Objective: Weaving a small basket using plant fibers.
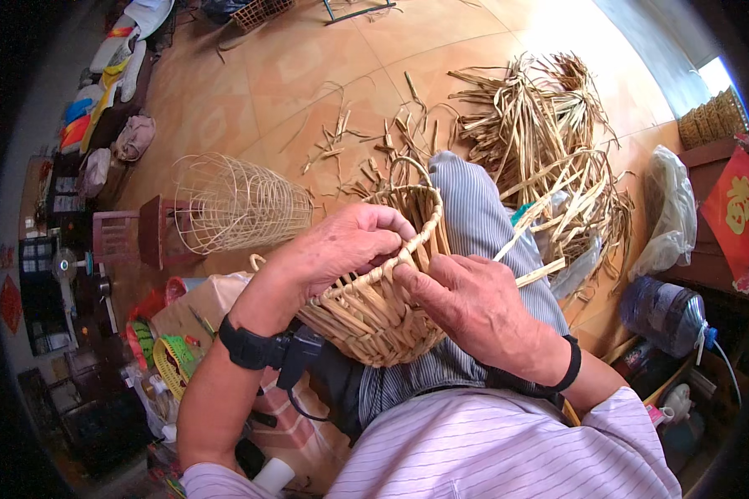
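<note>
A woven straw basket (380, 326) with a braided rim and small loop handles rests tilted on my lap. My left hand (341, 241) reaches over the basket's opening, its fingers bent around the rim from the inside. On the outer side, my right hand (478, 308) presses its thumb against the same rim, fingers curled. A flat straw strip (541, 273) sticks out beyond the right hand; whether the fingers pinch it is hidden. The left fingertips are partly out of sight behind the rim.
Bundles of dried straw (528, 116) lie on the tiled floor ahead, with loose scraps around them. A wire-like open frame (241, 204) lies by a red wooden stool (154, 231) at left. A large water bottle (666, 316) and a plastic bag (670, 212) are at right.
</note>
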`<action>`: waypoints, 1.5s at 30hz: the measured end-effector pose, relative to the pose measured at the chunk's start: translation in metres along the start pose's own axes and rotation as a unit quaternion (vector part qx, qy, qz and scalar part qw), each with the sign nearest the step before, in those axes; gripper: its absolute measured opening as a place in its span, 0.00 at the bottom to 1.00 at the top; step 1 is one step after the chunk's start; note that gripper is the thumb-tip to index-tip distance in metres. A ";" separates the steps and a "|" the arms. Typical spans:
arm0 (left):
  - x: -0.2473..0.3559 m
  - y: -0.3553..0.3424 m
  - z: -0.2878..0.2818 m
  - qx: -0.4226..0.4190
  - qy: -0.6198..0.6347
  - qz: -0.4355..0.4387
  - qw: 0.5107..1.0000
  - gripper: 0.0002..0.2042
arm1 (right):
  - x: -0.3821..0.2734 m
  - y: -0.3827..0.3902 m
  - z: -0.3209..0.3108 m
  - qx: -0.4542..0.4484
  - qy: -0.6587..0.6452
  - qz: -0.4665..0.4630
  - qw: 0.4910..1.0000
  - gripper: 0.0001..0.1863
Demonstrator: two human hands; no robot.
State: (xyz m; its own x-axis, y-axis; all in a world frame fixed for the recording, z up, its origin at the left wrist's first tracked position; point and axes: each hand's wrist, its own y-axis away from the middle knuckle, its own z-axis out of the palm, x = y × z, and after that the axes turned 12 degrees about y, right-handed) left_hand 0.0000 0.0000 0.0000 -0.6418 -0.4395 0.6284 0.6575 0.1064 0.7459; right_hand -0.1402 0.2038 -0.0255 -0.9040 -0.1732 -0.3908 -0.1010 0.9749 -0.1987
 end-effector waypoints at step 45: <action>-0.004 0.026 0.038 0.096 -0.296 0.069 0.948 0.14 | -0.001 0.010 0.008 0.055 -0.182 0.118 0.975 0.12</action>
State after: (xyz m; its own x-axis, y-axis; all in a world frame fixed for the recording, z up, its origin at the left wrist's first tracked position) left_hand 0.0050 0.0380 0.0253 -0.7009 0.1629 0.6944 0.7043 0.3120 0.6377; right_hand -0.1373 0.2128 -0.0344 -0.6876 -0.0046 -0.7261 0.1539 0.9763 -0.1519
